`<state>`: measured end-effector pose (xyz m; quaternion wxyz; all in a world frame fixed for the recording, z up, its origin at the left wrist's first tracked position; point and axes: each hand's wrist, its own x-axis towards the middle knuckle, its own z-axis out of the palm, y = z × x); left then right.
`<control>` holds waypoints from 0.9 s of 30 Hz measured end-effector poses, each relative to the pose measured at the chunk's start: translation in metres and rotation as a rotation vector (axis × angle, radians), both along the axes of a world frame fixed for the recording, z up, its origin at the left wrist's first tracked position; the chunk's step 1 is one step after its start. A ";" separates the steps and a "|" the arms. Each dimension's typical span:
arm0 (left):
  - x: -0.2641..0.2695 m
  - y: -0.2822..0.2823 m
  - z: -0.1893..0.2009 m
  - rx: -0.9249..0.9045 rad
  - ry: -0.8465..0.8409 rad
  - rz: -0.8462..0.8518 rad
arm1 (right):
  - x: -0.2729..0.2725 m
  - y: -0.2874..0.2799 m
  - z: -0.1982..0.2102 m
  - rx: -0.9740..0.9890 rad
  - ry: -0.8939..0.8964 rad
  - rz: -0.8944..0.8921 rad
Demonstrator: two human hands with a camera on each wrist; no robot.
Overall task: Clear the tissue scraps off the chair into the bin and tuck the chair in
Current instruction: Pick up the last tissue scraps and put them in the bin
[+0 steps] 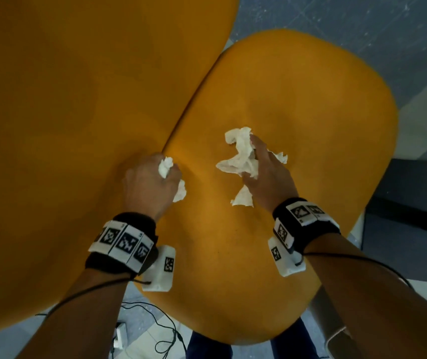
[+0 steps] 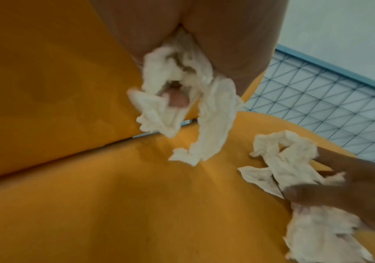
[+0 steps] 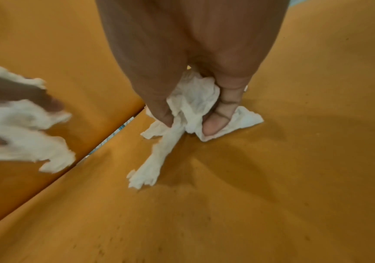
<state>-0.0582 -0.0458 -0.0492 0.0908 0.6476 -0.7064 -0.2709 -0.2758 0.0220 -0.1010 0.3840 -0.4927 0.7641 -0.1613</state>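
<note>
Head view: left hand (image 1: 151, 181) and right hand (image 1: 264, 172) clench crumpled white tissue scraps (image 1: 238, 158) on the orange upholstered chair seat (image 1: 298, 120); best bunch trailing ends in before lifting.

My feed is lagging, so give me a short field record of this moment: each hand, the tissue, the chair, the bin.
left hand: grips crumpled white tissue scraps, near the seat's back edge
right hand: pinches more white tissue scraps at mid-seat, some trailing on the seat
chair: orange padded seat and backrest; not yet tucked in
bin: not in view
</note>
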 end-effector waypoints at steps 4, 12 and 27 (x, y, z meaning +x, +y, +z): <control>-0.006 0.017 -0.008 0.068 0.036 -0.033 | 0.000 -0.010 -0.004 0.056 0.058 -0.034; -0.043 0.025 -0.021 0.188 0.138 -0.122 | -0.003 -0.007 -0.006 0.125 0.023 -0.102; -0.063 0.035 0.005 0.271 0.148 -0.073 | -0.021 0.030 0.029 0.003 -0.352 -0.745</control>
